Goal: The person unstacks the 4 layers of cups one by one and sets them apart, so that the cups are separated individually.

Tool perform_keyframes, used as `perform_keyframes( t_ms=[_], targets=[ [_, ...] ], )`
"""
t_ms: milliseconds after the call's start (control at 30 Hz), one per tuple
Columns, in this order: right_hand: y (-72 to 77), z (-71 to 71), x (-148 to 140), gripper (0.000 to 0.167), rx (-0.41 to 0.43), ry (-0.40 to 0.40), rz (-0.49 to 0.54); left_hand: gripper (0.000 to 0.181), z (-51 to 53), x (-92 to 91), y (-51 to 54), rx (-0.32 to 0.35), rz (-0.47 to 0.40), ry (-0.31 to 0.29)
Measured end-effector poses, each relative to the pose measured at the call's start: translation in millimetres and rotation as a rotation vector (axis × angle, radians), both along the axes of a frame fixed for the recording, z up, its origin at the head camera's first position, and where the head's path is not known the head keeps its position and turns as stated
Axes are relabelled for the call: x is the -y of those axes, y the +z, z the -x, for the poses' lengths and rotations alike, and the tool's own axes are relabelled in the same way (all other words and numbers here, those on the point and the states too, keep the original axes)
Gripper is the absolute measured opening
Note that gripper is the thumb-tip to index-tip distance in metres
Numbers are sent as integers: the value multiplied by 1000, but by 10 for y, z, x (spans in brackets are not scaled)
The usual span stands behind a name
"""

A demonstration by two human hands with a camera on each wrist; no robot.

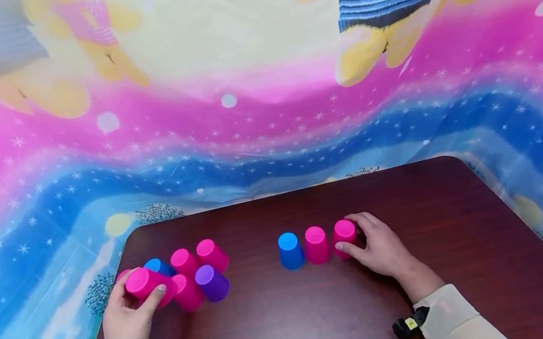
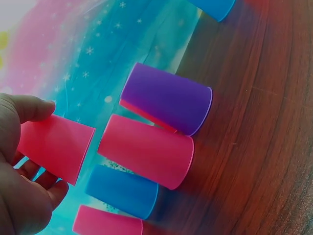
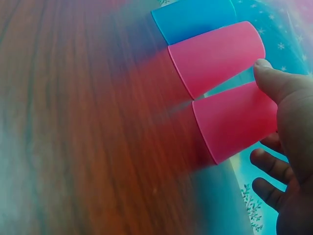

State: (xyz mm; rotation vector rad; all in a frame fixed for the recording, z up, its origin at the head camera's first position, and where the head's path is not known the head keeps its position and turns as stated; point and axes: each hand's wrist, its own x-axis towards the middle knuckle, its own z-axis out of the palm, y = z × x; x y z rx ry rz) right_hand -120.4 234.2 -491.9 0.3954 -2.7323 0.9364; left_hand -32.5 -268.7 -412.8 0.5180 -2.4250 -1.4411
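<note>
On the table's left side, my left hand [image 1: 126, 322] grips a pink cup [image 1: 143, 283], which is tilted and raised off the table in the left wrist view. Around it are upside-down cups: a blue cup [image 1: 159, 267], a purple cup [image 1: 212, 283] and several pink ones, such as the pink cup [image 2: 146, 152] beside the purple. My right hand [image 1: 380, 247] holds another pink cup [image 1: 344, 235] between thumb and fingers, at the right end of a short row. Beside that stands a pink cup [image 1: 316, 245], then a blue cup [image 1: 291, 251] at the row's left end.
The dark brown wooden table [image 1: 277, 326] has rounded far corners. Behind it hangs a printed cloth [image 1: 241, 120] with snowflakes and bears. A black strap with a small device [image 1: 410, 324] sits at my right wrist, by the pale sleeve [image 1: 458, 318].
</note>
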Motion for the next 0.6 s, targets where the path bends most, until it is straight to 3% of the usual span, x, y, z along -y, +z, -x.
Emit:
perform_keyframes(
  t_ms=[300,600],
  targets=[
    [19,5,38,69,-2,6,18,78,-42,114,-73,34,-33,68],
    [3,14,19,59,-36,19,28,79,-15,230,-296,69,-70,84]
  ],
)
